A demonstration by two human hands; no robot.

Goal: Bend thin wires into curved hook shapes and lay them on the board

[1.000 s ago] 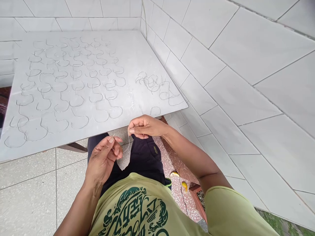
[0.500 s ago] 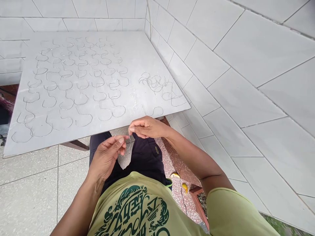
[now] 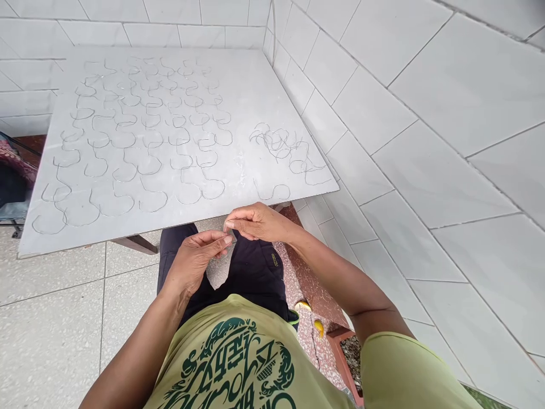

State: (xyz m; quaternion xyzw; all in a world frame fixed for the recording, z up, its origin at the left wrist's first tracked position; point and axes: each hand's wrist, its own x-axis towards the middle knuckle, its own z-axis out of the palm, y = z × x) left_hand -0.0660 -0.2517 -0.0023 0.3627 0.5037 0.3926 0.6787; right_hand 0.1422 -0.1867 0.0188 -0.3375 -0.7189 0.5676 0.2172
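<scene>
My left hand (image 3: 196, 257) and my right hand (image 3: 254, 222) meet just below the near edge of a white board (image 3: 255, 96). Both pinch a thin piece of bent wire (image 3: 225, 250) between thumb and fingers; the wire is mostly hidden by the fingertips. On the board lie several rows of curved wire hooks (image 3: 140, 136), spaced apart. A loose tangle of bent wires (image 3: 285, 150) lies at the board's right side, and a single wire hook (image 3: 272, 192) rests near the front edge, just beyond my right hand.
White tiled walls (image 3: 426, 113) close in on the right and behind the board. Pale speckled floor tiles (image 3: 55, 318) lie to the left. A reddish speckled ledge (image 3: 306, 284) runs under my right forearm, with small yellow objects (image 3: 318, 325) on it. Dark cloth (image 3: 12, 176) shows at the far left.
My left hand has moved up and right until its fingertips meet those of my right hand on the wire. The view has shifted slightly, so the board appears further right.
</scene>
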